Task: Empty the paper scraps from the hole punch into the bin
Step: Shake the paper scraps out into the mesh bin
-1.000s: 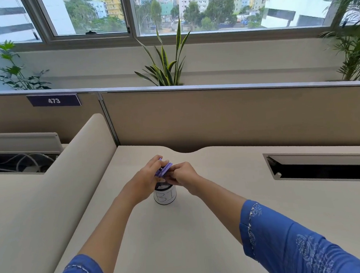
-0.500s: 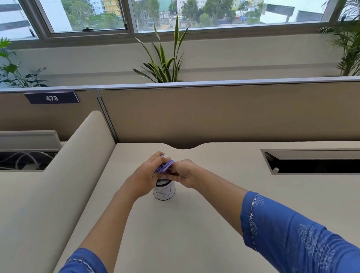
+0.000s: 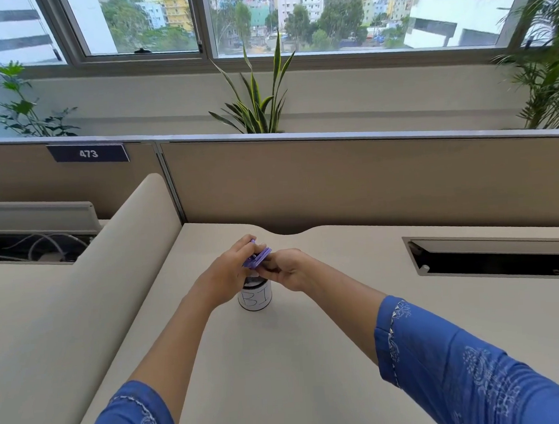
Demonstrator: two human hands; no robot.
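Head view
Hole punch: a small purple hole punch (image 3: 257, 258) is held tilted in the air between both hands, right above the mouth of the bin.
Bin: a little white cylindrical bin (image 3: 255, 298) with a dark rim stands upright on the worktop (image 3: 331, 357); hand-drawn letters "BI" show on its side, the rest of the word hidden by the curve.
Left hand: the left hand (image 3: 224, 275) comes in from the left, its grip closed on the near and upper edge of the hole punch, fingers curled over the top.
Right hand: the right hand (image 3: 283, 268) meets it from the right, its grip pinching the lower side of the hole punch; its fingertips are tucked under and cannot be made out singly.
Paper scraps: too small to tell whether any are falling or lying in the bin.
Sleeves: blue sleeves (image 3: 464, 367) with a pale printed pattern cover both upper forearms.
Worktop: beige, with a curved divider (image 3: 109, 263) on the left and an open cable tray slot (image 3: 499, 259) well apart on the right.
Partition: a tan partition (image 3: 335, 181) runs behind the worktop, carrying a dark plate (image 3: 88, 154) that reads 473.
Beyond: a snake plant (image 3: 259, 104) rises behind the partition, under a wide window (image 3: 291, 15) facing buildings and trees.
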